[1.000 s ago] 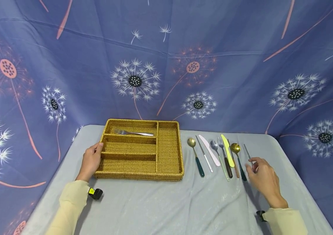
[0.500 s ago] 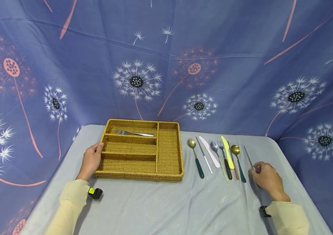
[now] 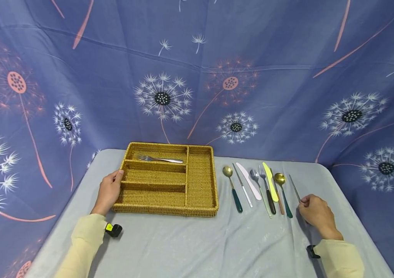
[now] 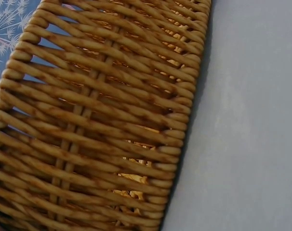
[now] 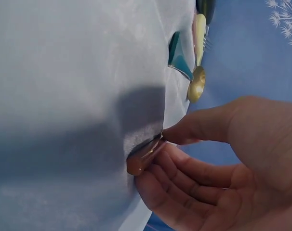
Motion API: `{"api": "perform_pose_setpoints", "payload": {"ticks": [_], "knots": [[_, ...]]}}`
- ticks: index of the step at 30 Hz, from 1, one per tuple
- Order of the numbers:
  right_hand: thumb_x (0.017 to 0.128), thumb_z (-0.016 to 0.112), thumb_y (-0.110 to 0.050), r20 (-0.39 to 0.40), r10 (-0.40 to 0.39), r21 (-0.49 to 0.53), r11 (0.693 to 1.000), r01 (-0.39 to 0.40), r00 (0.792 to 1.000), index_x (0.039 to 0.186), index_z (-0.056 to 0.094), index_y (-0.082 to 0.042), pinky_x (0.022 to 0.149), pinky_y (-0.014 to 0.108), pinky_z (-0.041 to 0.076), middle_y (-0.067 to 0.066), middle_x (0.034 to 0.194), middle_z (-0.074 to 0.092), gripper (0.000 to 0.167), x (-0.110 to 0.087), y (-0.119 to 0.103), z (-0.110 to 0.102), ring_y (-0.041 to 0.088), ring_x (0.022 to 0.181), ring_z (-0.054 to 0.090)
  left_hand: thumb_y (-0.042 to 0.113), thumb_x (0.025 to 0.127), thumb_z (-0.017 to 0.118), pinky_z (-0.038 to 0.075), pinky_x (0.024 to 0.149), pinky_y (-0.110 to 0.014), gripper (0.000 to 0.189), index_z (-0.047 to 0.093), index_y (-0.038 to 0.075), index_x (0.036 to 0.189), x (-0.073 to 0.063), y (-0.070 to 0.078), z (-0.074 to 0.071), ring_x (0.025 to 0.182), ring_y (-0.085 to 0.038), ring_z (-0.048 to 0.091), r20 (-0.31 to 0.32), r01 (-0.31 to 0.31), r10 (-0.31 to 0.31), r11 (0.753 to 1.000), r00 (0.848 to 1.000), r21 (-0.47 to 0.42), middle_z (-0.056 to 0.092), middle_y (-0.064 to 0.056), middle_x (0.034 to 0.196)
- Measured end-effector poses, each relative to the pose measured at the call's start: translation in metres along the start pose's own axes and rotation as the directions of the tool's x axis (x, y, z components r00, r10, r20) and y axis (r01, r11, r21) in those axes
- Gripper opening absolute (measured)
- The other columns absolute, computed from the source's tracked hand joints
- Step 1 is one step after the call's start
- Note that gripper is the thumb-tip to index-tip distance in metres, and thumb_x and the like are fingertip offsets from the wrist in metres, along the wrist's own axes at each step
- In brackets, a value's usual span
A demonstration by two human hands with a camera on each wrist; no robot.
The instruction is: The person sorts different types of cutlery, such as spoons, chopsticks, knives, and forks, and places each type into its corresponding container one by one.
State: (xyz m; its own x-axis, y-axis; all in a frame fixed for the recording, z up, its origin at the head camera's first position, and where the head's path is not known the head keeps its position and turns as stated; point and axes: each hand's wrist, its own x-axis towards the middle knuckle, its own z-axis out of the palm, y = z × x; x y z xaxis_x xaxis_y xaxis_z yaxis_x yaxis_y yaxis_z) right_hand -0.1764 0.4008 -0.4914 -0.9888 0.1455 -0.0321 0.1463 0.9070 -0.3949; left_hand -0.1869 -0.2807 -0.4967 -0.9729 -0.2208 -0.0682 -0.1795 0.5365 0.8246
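Note:
My left hand grips the left rim of a wicker cutlery tray with several compartments. A silver fork lies in its back left compartment. The left wrist view is filled by the woven side of the tray. At the far right of the table, my right hand pinches a table knife between thumb and fingers. The knife's narrow silver blade points away; its reddish-brown handle shows in the right wrist view, close over the cloth. Just left of that hand lies a gold spoon with a dark green handle.
Between tray and right hand lies a row of cutlery: a gold spoon, a white-handled piece, a pink knife, a silver spoon, a dark-handled fork and a yellow knife. A blue patterned curtain hangs behind the table.
My right hand has shifted slightly right and toward the front along the knife, and its fingers are drawn closer together. The left hand still grips the tray.

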Motion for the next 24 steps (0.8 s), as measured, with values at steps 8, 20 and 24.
{"api": "perform_pose_setpoints", "payload": {"ticks": [8,20,24], "knots": [[0.091,0.062,-0.008,0.039,0.009,-0.007,1.0,-0.008,0.999,0.095,0.062,0.008,0.055,0.037,0.045,0.018,0.082,0.063,0.017,0.0016,-0.0053,-0.0022,0.029,0.07,0.06,0.048,0.118,0.031,0.03,0.127,-0.063,0.068,0.037,-0.001,0.165,-0.0003,0.0003,-0.0021,0.154,-0.049,0.035,0.004,0.0,0.0,1.0,1.0,0.001,0.042,-0.031,0.163],[0.088,0.065,-0.006,0.062,0.007,-0.011,1.0,-0.006,0.998,0.083,0.066,0.005,0.051,0.036,0.043,0.014,0.073,0.061,0.012,0.0064,-0.0084,-0.0052,0.026,0.064,0.058,0.049,0.118,0.03,0.029,0.128,-0.063,0.07,0.035,-0.001,0.165,-0.0004,-0.0014,0.0008,0.156,-0.049,0.032,0.011,0.006,-0.006,1.0,1.0,-0.009,0.037,-0.031,0.166],[0.087,0.068,-0.009,0.061,0.027,-0.018,1.0,-0.026,0.998,0.084,0.067,0.005,0.053,0.037,0.044,0.016,0.076,0.063,0.014,0.0057,-0.0076,-0.0047,0.028,0.066,0.06,0.048,0.118,0.031,0.029,0.128,-0.063,0.068,0.036,-0.001,0.165,-0.0003,-0.0015,0.0013,0.155,-0.049,0.033,0.011,0.01,-0.01,1.0,1.0,-0.005,0.039,-0.031,0.165]]}}
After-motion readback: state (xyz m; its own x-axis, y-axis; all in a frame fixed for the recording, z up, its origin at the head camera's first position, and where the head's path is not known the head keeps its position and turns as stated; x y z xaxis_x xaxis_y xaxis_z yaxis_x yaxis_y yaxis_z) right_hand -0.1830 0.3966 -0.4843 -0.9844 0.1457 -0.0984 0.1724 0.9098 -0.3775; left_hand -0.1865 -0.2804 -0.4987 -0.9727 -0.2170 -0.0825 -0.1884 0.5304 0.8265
